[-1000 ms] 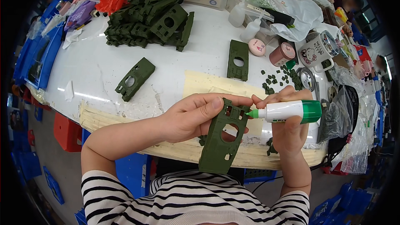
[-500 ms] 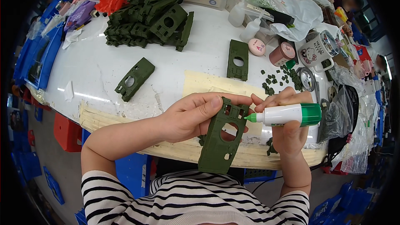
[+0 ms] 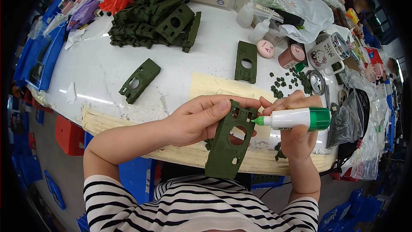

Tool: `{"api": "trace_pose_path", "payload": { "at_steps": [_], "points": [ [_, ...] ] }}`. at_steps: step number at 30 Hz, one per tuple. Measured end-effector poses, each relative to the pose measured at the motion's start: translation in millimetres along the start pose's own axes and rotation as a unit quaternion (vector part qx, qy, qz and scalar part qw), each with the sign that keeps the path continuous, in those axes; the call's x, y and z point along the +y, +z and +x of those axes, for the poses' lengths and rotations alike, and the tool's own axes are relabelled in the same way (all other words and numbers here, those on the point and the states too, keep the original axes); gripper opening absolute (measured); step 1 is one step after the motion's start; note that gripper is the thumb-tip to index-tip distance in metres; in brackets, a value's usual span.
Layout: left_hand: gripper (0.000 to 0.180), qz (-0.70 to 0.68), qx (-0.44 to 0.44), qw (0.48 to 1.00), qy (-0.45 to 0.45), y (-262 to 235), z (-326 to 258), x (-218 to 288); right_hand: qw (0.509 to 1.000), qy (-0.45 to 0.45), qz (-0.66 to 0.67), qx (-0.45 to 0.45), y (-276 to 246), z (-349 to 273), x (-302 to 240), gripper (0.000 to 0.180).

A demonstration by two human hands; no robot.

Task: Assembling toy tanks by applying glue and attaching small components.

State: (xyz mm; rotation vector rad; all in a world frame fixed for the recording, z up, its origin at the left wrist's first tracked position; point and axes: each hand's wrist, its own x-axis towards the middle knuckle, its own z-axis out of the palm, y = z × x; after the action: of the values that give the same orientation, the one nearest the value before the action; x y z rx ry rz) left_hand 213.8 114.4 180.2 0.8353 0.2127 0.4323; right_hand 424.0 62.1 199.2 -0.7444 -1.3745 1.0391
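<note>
Between thumb and fingers, my left hand (image 3: 201, 116) grips the upper end of a dark green plastic model vehicle hull (image 3: 224, 157), which has a large round hole and smaller square openings. My right hand (image 3: 298, 139) is wrapped round a white glue bottle (image 3: 289, 119) with a green base and a pointed green nozzle. The bottle lies nearly level, and its tip points left at the hull's upper right edge. Whether the tip touches the hull I cannot tell. My left fingers are partly hidden behind the hull.
Two more green hulls lie apart, one at left (image 3: 140, 80) and one further right (image 3: 246, 62). A pile of hulls (image 3: 159, 19) stands at the back. Small green parts (image 3: 289, 81) are scattered near a white mug (image 3: 324, 53), a pink jar (image 3: 292, 56) and squeeze bottles (image 3: 260, 30).
Almost nothing differs. The whole table scene sits very slightly further right in the picture; my hands keep the same hold on the hull and bottle.
</note>
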Motion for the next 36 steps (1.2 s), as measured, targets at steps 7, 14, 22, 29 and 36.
{"api": "trace_pose_path", "payload": {
  "at_steps": [7, 14, 22, 29, 36],
  "points": [
    [0.066, 0.005, 0.001, 1.000, -0.002, -1, 0, 0, 1.000, -0.004, 0.000, 0.002, 0, 0, 1, 0.040],
    [0.066, 0.000, -0.001, 1.000, 0.006, 4, 0, 3, 0.997, 0.027, 0.061, 0.024, -2, 1, 1, 0.046],
    [0.068, 0.017, 0.053, 0.996, 0.063, 5, -3, 14, 0.993, 0.023, 0.091, 0.064, -8, 0, -1, 0.047],
    [0.076, 0.113, 0.211, 0.905, 0.350, -12, -43, 35, 0.991, 0.023, 0.081, 0.100, -12, -3, -8, 0.049],
    [0.075, 0.401, 0.405, 0.749, 0.336, -27, -102, -11, 0.994, 0.028, 0.073, 0.077, -10, -5, -12, 0.051]
  ]
}}
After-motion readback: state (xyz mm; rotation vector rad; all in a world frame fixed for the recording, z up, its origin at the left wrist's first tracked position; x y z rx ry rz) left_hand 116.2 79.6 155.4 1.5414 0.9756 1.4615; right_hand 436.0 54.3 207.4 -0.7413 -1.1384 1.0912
